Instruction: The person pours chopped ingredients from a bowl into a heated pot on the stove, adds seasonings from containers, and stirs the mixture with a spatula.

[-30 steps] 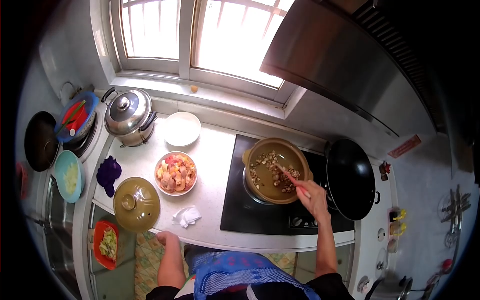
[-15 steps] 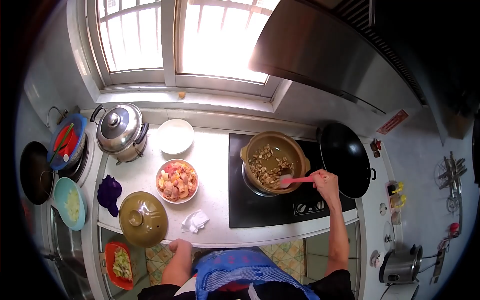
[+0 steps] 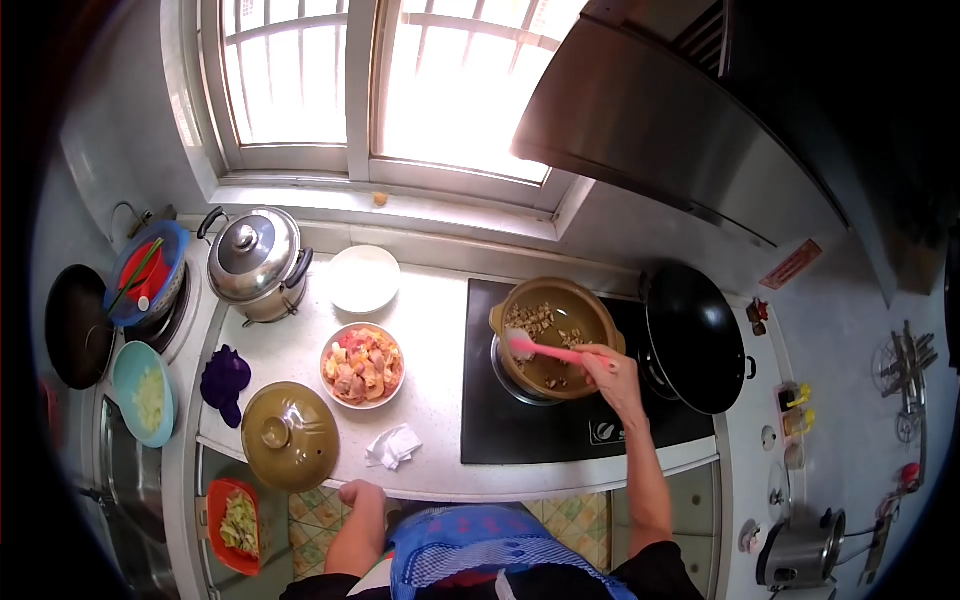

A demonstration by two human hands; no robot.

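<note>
My right hand (image 3: pixel 610 372) is closed around the pink handle of a spatula (image 3: pixel 545 349), above the right side of a brown clay pot (image 3: pixel 592 310). The spatula's pale head is inside the pot on the left, against small browned pieces of food (image 3: pixel 530 318). The pot sits on the black stove (image 3: pixel 490 430). My left hand (image 3: pixel 362 491) rests by the counter's front edge, fingers curled, with nothing visible in it. Nearest to it are the pot's brown lid (image 3: pixel 312 440) and a crumpled white tissue (image 3: pixel 393 446).
A bowl of raw meat pieces (image 3: pixel 362 368), a white bowl (image 3: pixel 364 280) and a steel pot (image 3: pixel 256 262) stand on the counter. A black wok (image 3: pixel 700 340) is right of the clay pot. A purple cloth (image 3: pixel 226 385) lies left; an orange bin (image 3: pixel 219 530) hangs below.
My right hand has moved left and slightly down over the pot. The spatula's head has gone from the pot's lower right to its left, shifting the food pieces. The view has shifted slightly.
</note>
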